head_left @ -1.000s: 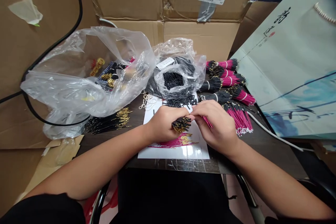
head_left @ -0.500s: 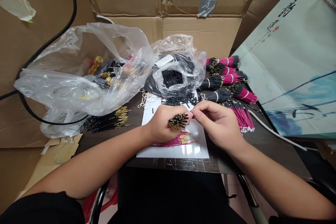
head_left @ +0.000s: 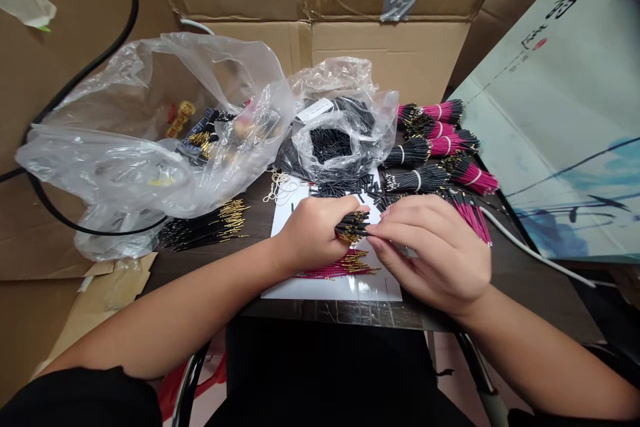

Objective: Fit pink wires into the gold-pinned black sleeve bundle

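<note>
L hand [head_left: 315, 233]: grip curled tight around a bundle of thin wires w/ black ends & gold tips [head_left: 353, 227]; bundle held above a flat white rectangular sheet [head_left: 333, 290] on dark brown bench [head_left: 530, 260]. R hand [head_left: 440, 253]: thumb & fingertips at bundle's R edge; cannot tell if grip pinches a single wire end. Loose thin pink wires w/ gold tips [head_left: 345, 267] lie on sheet, just below L hand. Behind hands: clear plastic bag of short black tubes [head_left: 330, 143], w/ loose tubes in front.
</note>
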`<move>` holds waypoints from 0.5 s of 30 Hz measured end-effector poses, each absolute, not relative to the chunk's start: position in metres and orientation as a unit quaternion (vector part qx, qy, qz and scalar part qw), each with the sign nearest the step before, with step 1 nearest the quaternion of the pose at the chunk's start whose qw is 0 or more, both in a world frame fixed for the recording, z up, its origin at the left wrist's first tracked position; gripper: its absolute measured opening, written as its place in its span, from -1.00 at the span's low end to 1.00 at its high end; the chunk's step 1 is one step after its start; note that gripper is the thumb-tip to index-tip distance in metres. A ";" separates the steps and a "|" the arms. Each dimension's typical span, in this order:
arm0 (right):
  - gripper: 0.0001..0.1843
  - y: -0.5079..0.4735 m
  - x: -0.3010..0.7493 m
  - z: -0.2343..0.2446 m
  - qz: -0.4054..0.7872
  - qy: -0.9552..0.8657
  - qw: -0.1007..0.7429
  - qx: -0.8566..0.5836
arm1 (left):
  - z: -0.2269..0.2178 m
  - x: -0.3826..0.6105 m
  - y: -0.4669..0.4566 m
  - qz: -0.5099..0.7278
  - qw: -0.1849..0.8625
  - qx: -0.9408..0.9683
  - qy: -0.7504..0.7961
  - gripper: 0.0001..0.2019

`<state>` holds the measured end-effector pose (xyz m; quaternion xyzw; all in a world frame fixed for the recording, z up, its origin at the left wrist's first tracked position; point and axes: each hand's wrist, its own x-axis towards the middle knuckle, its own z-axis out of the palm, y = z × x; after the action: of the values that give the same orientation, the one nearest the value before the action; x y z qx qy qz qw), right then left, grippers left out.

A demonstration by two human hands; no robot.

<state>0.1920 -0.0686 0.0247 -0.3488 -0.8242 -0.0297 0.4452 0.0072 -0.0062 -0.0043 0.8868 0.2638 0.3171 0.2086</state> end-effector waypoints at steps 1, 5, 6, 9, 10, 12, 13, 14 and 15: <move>-0.69 -0.068 0.192 0.024 -0.034 -0.827 0.439 -0.350 | -0.004 0.007 -0.006 0.314 0.204 0.888 0.268 -0.91; -0.69 -0.068 0.192 0.021 -0.044 -0.835 0.420 -0.354 | -0.003 0.008 -0.005 0.303 0.190 0.891 0.279 -0.90; -0.69 -0.068 0.192 0.020 -0.048 -0.836 0.416 -0.355 | -0.002 0.008 -0.005 0.299 0.188 0.891 0.284 -0.90; -0.69 -0.068 0.194 0.017 -0.061 -0.838 0.407 -0.358 | -0.001 0.009 -0.004 0.279 0.169 0.895 0.305 -0.90; -0.70 -0.068 0.195 0.016 -0.067 -0.840 0.403 -0.359 | -0.001 0.009 -0.004 0.270 0.159 0.897 0.311 -0.89; -0.70 -0.067 0.196 0.014 -0.080 -0.843 0.392 -0.360 | -0.002 0.009 -0.003 0.252 0.135 0.902 0.323 -0.89; -0.70 -0.067 0.197 0.013 -0.087 -0.844 0.387 -0.360 | -0.002 0.010 -0.003 0.243 0.124 0.904 0.329 -0.89; -0.70 -0.067 0.197 0.013 -0.092 -0.845 0.384 -0.361 | -0.002 0.010 -0.003 0.234 0.115 0.906 0.333 -0.89; -0.69 -0.067 0.198 0.014 -0.095 -0.845 0.382 -0.361 | -0.001 0.010 -0.003 0.227 0.112 0.907 0.338 -0.89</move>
<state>0.1977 -0.0669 0.0136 -0.3612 -0.8453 -0.0953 0.3819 0.0097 -0.0029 -0.0013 0.9065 0.3377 0.2275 0.1117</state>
